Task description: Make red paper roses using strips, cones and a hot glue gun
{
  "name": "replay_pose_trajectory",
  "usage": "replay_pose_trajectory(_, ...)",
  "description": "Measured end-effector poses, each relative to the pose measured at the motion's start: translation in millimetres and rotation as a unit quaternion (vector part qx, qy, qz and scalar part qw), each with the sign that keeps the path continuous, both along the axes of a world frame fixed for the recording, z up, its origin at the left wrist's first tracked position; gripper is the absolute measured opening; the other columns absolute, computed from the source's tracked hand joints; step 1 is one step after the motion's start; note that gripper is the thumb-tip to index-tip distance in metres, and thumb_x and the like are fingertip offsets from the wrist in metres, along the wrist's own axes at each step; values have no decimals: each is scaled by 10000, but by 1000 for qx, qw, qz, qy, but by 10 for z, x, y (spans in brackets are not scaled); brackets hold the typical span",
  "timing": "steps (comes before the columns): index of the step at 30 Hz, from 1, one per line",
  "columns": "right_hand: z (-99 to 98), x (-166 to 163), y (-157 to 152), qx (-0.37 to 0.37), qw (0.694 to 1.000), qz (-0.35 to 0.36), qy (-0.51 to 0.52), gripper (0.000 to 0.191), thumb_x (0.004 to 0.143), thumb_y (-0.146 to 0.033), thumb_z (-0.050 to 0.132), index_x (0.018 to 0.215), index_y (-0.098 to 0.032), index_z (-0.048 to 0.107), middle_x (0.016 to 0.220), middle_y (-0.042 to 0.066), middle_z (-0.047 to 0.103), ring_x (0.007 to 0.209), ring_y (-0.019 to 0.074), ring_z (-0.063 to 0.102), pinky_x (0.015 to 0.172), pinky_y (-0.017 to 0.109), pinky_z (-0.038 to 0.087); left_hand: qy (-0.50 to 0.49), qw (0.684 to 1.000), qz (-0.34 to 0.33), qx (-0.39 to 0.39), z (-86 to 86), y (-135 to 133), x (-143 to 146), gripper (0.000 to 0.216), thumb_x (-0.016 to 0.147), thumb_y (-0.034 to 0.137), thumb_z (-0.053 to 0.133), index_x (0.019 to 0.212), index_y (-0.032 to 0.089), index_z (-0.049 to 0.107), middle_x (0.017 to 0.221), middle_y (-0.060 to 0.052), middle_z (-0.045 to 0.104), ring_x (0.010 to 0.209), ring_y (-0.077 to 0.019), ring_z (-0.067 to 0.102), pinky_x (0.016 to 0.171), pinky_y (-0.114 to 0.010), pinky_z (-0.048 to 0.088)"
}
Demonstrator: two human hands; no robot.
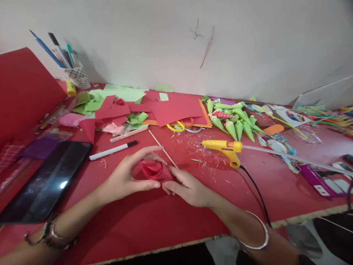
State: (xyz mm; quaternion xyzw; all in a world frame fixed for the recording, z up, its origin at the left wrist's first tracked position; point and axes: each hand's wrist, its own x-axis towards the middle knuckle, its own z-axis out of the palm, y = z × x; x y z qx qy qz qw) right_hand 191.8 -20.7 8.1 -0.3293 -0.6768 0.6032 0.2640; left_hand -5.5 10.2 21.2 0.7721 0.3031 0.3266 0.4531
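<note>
A rolled piece of red paper [152, 170], curled in layers at its left end, is between my two hands above the red tabletop. My left hand [128, 172] curves around the curled end, thumb below and fingers above. My right hand [189, 186] pinches the other end, with its thumb in front. A thin wooden stick [162, 148] lies just behind my hands. Left of it rests a white marker [113, 150] with a black cap. To the right, a yellow glue gun [224, 147] lies on its side with a glue stick in its back.
A tablet [46, 180] lies at the left, below a patterned cup [78, 76] of pens. Red paper sheets [176, 112], green scraps [92, 103] and yellow-handled scissors [176, 127] spread along the back. Several green paper cones [238, 127] are piled near a purple box [314, 180].
</note>
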Motion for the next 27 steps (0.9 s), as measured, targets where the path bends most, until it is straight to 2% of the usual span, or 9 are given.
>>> replay_pose_trajectory(3, -25, 7, -5, -20, 1000, 7, 4, 343, 869, -316, 414, 1160, -135, 429, 715, -22, 459, 637, 78, 428, 635, 239, 399, 3, 1000, -15, 20, 12, -2, 6, 517, 682, 246, 676, 1158, 254, 474, 1045, -54, 595, 936, -201, 568, 788, -313, 475)
replay_pose_trajectory(7, -8, 8, -7, -29, 999, 26, 5, 256, 869, -332, 403, 949, -120, 522, 736, -4, 485, 671, 84, 461, 656, 236, 410, -10, 999, -39, 28, 37, -4, 29, 391, 672, 251, 685, 1041, 217, 561, 989, -61, 609, 913, -204, 563, 778, -321, 468)
replay_pose_trajectory(10, 20, -5, -7, 8, 1000, 15, -10, 285, 850, -315, 442, 1071, -140, 489, 868, 27, 541, 799, 116, 509, 751, 270, 418, 0, 999, -35, 27, 49, -9, 44, 320, 687, 237, 673, 992, 212, 578, 953, -48, 617, 883, -186, 565, 772, -310, 465)
replay_pose_trajectory(13, 35, -23, -10, 75, 996, -18, -50, 384, 804, -311, 524, 1148, -158, 445, 1033, 66, 558, 936, 165, 517, 830, 313, 406, 15, 999, -28, 38, 53, -19, 58, 309, 703, 236, 659, 998, 212, 571, 959, -46, 613, 890, -184, 559, 776, -310, 462)
replay_pose_trajectory(17, 23, -35, -13, 129, 987, -49, -85, 312, 836, -328, 478, 1100, -162, 473, 1026, 76, 577, 921, 172, 537, 808, 314, 423, 32, 996, -23, 79, 51, -41, 75, 328, 713, 252, 650, 1023, 214, 548, 955, -47, 615, 892, -188, 545, 767, -315, 459)
replay_pose_trajectory(22, -10, -23, 2, 188, 974, -63, -112, 328, 834, -331, 481, 1122, -175, 483, 1055, 82, 558, 950, 189, 516, 833, 335, 410, 51, 990, -24, 126, 54, -61, 93, 344, 720, 236, 644, 1041, 217, 524, 936, -40, 612, 888, -184, 529, 769, -311, 448)
replay_pose_trajectory(27, -35, -8, 18, 212, 970, -47, -108, 335, 848, -350, 449, 1144, -193, 472, 1076, 80, 536, 967, 190, 499, 844, 337, 400, 29, 995, -25, 91, 26, -79, 105, 534, 717, 233, 641, 1187, 231, 387, 995, -59, 583, 915, -189, 536, 789, -318, 449)
